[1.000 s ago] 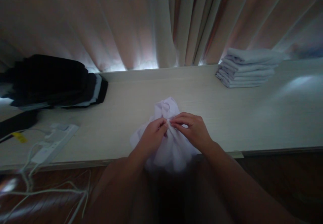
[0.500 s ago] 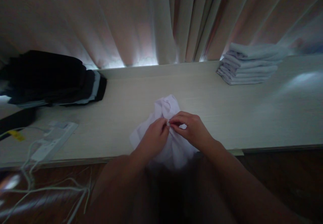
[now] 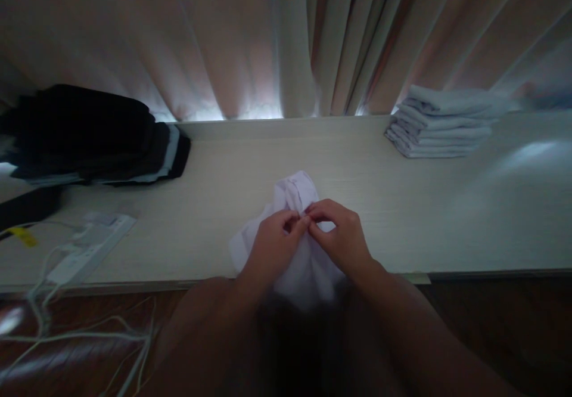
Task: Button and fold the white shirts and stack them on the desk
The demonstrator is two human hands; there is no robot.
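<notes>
A crumpled white shirt point(image 3: 308, 272) lies at the front edge of the pale surface and hangs over toward my lap. Its upper end, which looks like a collar point(image 3: 297, 185), points away from me. My left hand point(image 3: 279, 239) is closed, pinching the cloth near the middle between thumb and fingers. Right beside it, my right hand point(image 3: 339, 233) pinches the same spot with thumb and forefinger, the fingertips of both hands meeting. Whatever small part sits between the fingertips is hidden.
Folded white clothes point(image 3: 442, 126) are stacked at the back right. A pile of dark folded clothes point(image 3: 89, 137) stands at the left. Nearer me on the left lies a white power strip point(image 3: 92, 248) with cables point(image 3: 89, 337) trailing to the floor. Curtains point(image 3: 241, 45) hang behind.
Both hands have shifted slightly to the right along the shirt, and my left thumb has come up to my right fingertips. The view has tilted a little.
</notes>
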